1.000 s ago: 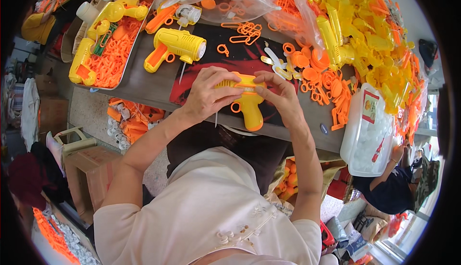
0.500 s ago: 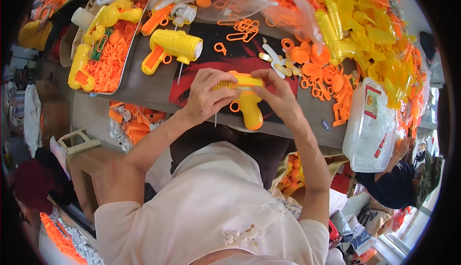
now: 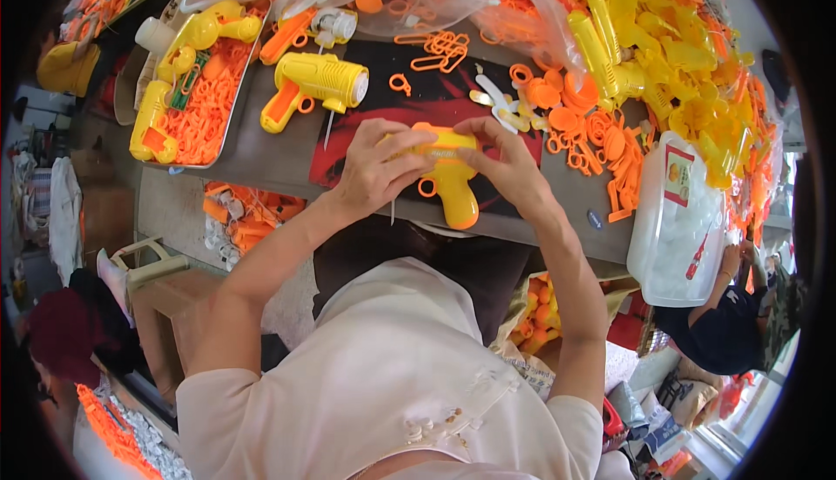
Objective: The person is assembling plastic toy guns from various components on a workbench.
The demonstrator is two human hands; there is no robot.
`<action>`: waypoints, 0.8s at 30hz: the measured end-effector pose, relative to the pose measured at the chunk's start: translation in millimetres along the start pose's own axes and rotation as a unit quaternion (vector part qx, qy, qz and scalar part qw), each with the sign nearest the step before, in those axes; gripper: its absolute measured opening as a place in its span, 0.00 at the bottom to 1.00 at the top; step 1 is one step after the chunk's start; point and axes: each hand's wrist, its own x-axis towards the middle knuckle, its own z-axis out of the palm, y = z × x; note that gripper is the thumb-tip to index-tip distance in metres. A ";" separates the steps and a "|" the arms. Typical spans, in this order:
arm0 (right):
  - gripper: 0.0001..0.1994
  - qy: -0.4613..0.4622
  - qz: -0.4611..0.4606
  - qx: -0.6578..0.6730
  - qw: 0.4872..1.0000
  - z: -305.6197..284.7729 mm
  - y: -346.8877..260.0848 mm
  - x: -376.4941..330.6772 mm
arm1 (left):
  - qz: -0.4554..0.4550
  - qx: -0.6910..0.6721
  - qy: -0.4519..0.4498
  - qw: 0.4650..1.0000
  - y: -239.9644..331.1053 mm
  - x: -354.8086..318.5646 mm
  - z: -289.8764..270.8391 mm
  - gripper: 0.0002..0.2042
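Between my two hands is a yellow toy gun (image 3: 455,194) with an orange strip along its top and an orange trigger ring. My left hand (image 3: 376,167) grips its front end, fingers curled over the barrel. My right hand (image 3: 507,162) pinches its back end between thumb and fingers. The grip hangs down toward me, over the near edge of the dark red-and-black mat (image 3: 348,136). A thin metal pin shows below my left fingers. Left of the mat stands another yellow toy gun (image 3: 318,84) with an orange handle opening.
A tray (image 3: 228,123) of small orange parts lies at the left. Orange discs and rings (image 3: 557,97) are right of the mat, beside a large heap of yellow shells (image 3: 662,53). A clear plastic tub (image 3: 675,228) sits at the right edge, near another person's arm (image 3: 714,293).
The toy gun stays in both hands, its grip slightly higher in the picture. The whole view has shifted a little; my fingers keep nearly the same hold.
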 end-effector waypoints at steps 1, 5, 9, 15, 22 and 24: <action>0.16 -0.015 -0.010 0.025 1.000 -3.1 0.0 0.2 | 0.003 0.006 -0.001 1.000 -0.5 0.0 0.8 0.12; 0.14 0.044 -0.019 0.092 0.995 1.0 -12.7 -9.4 | 0.014 0.013 -0.007 1.000 1.6 2.1 -3.7 0.13; 0.13 0.039 -0.059 0.049 0.996 -0.5 -0.6 -7.7 | 0.052 0.043 -0.033 0.997 3.0 8.8 -3.7 0.11; 0.16 -0.030 0.023 -0.003 0.999 -6.7 -3.6 9.6 | 0.069 0.024 -0.040 0.997 -6.3 7.2 -0.7 0.10; 0.19 -0.056 0.023 0.027 0.998 -11.8 4.6 16.2 | 0.048 0.035 0.014 0.998 -6.3 0.5 4.9 0.08; 0.22 -0.098 -0.029 0.071 0.992 -8.9 8.2 6.3 | 0.048 0.034 0.017 0.998 -3.7 -0.3 3.0 0.08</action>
